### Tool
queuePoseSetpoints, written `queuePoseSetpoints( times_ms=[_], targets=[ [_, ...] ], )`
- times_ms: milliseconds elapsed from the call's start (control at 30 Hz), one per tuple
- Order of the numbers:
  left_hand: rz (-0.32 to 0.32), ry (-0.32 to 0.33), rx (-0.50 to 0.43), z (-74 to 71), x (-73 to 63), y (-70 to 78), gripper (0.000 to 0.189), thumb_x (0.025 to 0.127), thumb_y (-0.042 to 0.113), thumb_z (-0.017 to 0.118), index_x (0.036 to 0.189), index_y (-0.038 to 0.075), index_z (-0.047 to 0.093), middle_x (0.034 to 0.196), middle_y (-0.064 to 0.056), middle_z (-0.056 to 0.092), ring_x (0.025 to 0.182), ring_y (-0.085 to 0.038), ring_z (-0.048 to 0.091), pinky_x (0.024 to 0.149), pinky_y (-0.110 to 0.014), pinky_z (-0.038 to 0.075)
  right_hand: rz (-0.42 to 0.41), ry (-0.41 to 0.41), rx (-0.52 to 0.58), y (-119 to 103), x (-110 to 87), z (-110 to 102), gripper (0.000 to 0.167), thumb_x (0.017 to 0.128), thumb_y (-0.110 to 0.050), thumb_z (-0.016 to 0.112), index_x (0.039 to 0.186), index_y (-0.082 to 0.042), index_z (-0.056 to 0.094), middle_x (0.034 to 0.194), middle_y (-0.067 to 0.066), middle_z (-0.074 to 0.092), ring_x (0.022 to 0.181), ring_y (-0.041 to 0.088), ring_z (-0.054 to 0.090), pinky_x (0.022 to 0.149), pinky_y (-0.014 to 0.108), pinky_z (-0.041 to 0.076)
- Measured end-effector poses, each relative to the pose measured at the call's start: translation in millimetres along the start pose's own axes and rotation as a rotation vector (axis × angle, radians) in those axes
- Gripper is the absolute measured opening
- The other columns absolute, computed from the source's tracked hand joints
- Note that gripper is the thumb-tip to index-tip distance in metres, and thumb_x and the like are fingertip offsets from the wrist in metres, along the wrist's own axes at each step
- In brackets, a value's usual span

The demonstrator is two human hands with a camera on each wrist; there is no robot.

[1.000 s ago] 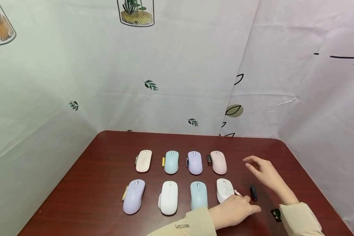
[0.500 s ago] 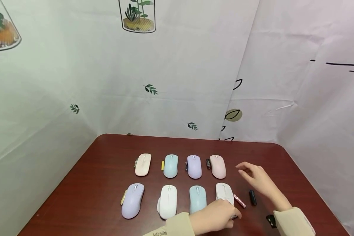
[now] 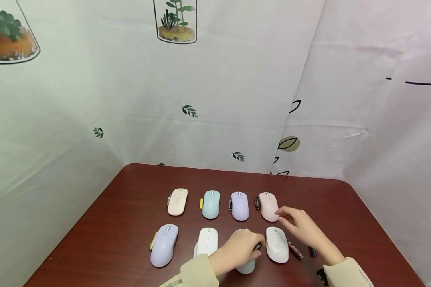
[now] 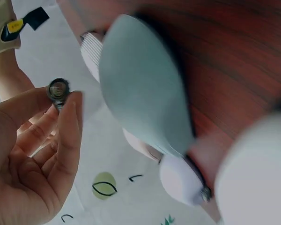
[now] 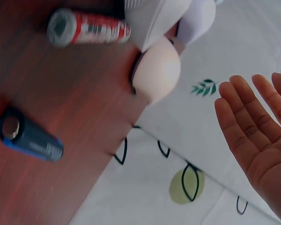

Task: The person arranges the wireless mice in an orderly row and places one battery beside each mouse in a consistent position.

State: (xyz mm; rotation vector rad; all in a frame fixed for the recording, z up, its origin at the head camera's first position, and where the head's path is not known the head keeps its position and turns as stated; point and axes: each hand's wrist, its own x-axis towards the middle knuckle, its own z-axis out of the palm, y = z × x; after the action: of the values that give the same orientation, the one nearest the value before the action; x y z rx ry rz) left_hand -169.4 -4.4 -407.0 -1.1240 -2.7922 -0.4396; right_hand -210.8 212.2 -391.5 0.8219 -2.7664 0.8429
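Note:
My left hand (image 3: 237, 249) pinches a dark battery (image 3: 258, 246) between thumb and finger, above a light-blue computer mouse (image 3: 246, 268) that it partly covers. In the left wrist view, the battery (image 4: 59, 91) shows end-on beside the blue mouse (image 4: 138, 84). My right hand (image 3: 301, 228) hovers with loosely bent fingers near the pink mouse (image 3: 268, 207), holding nothing. Between the two hands lies a white mouse (image 3: 277, 245). To its right are a pinkish-red battery (image 3: 295, 250) and a dark-blue battery (image 3: 313, 251), partly hidden by the right forearm.
The back row also has a cream mouse (image 3: 177, 202), a blue mouse (image 3: 211, 204) and a lilac mouse (image 3: 240, 206), batteries at their left sides. Front left are a lilac mouse (image 3: 164, 245) and a white mouse (image 3: 207, 240). Patterned cloth (image 3: 219, 79) hangs behind the brown table (image 3: 104, 239).
My left hand has moved left from beside the white mouse to over the blue mouse, carrying the dark battery. My right hand has shifted left and nearer the pink mouse.

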Motion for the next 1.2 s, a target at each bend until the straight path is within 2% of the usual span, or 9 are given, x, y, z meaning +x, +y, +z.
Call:
queuePoseSetpoints(
  times_ms=[167, 300, 433, 533, 700, 933, 1033, 1200],
  targets=[
    [-0.094, -0.005, -0.066, -3.3, -12.4, -14.3, 0.015, 0.080, 0.021, 0.073, 0.095, 0.019, 0.070, 0.085, 0.010, 0.070, 0.075, -0.002, 0.063, 0.059, -0.017, 0.047, -0.030, -0.033, 0.012, -8, 1.9, 9, 0.011, 0.089, -0.006, 0.060, 0.099, -0.004, 0.066, 0.093, 0.007, 0.069, 0.077, 0.006, 0.063, 0.064, 0.024, 0.051],
    [-0.140, 0.044, -0.155, -0.8, -23.6, -28.4, 0.017, 0.079, 0.016, 0.074, 0.096, 0.013, 0.072, 0.090, 0.004, 0.072, 0.075, -0.003, 0.064, 0.062, -0.016, 0.048, -0.081, -0.053, 0.009, -15, 3.4, 19, 0.011, 0.088, -0.004, 0.061, 0.097, -0.006, 0.066, 0.092, 0.006, 0.069, 0.082, 0.010, 0.065, 0.068, 0.026, 0.054],
    [-0.183, 0.103, -0.269, 0.7, -33.4, -39.9, 0.019, 0.079, 0.009, 0.073, 0.097, 0.006, 0.072, 0.075, 0.002, 0.069, 0.059, 0.002, 0.054, 0.055, -0.012, 0.042, -0.119, -0.096, 0.003, -22, 5.9, 29, 0.012, 0.089, -0.004, 0.060, 0.099, -0.005, 0.066, 0.094, 0.006, 0.069, 0.085, 0.014, 0.066, 0.072, 0.028, 0.054],
    [-0.208, 0.145, -0.324, -1.3, -38.9, -45.1, 0.018, 0.080, 0.007, 0.071, 0.098, 0.004, 0.070, 0.062, 0.004, 0.059, 0.052, 0.004, 0.043, 0.050, -0.012, 0.037, -0.130, -0.141, 0.017, -27, 9.0, 36, 0.012, 0.089, -0.006, 0.059, 0.099, -0.004, 0.066, 0.094, 0.005, 0.068, 0.083, 0.010, 0.064, 0.070, 0.029, 0.053],
    [-0.225, 0.190, -0.290, -4.4, -46.4, -51.0, 0.016, 0.081, 0.010, 0.071, 0.097, 0.009, 0.069, 0.061, 0.008, 0.057, 0.053, 0.006, 0.043, 0.052, -0.014, 0.038, -0.203, -0.188, -0.016, -33, 16.0, 48, 0.009, 0.088, -0.004, 0.060, 0.095, -0.005, 0.065, 0.089, 0.004, 0.067, 0.079, 0.007, 0.061, 0.068, 0.025, 0.052],
    [-0.285, 0.166, -0.272, -7.0, -57.8, -63.6, 0.022, 0.083, 0.010, 0.069, 0.104, 0.007, 0.071, 0.072, 0.002, 0.066, 0.059, 0.000, 0.054, 0.055, -0.018, 0.044, -0.349, -0.175, -0.134, -43, 22.9, 62, 0.010, 0.084, -0.003, 0.064, 0.094, -0.006, 0.064, 0.087, 0.002, 0.064, 0.078, 0.010, 0.061, 0.067, 0.023, 0.049],
    [-0.287, 0.163, -0.226, -8.4, -62.2, -71.8, 0.022, 0.083, 0.010, 0.069, 0.104, 0.008, 0.071, 0.080, -0.001, 0.070, 0.063, -0.004, 0.059, 0.054, -0.020, 0.045, -0.400, -0.173, -0.177, -52, 24.6, 71, 0.014, 0.083, -0.005, 0.065, 0.097, -0.007, 0.064, 0.092, 0.002, 0.062, 0.083, 0.011, 0.060, 0.071, 0.023, 0.050],
    [-0.266, 0.198, -0.183, -12.8, -66.6, -83.1, 0.020, 0.082, 0.009, 0.070, 0.102, 0.011, 0.070, 0.086, -0.003, 0.072, 0.066, -0.009, 0.063, 0.054, -0.021, 0.045, -0.494, -0.196, -0.260, -71, 26.3, 89, 0.026, 0.084, -0.012, 0.067, 0.109, -0.009, 0.063, 0.108, 0.003, 0.061, 0.100, 0.015, 0.060, 0.083, 0.028, 0.051]
  ],
)
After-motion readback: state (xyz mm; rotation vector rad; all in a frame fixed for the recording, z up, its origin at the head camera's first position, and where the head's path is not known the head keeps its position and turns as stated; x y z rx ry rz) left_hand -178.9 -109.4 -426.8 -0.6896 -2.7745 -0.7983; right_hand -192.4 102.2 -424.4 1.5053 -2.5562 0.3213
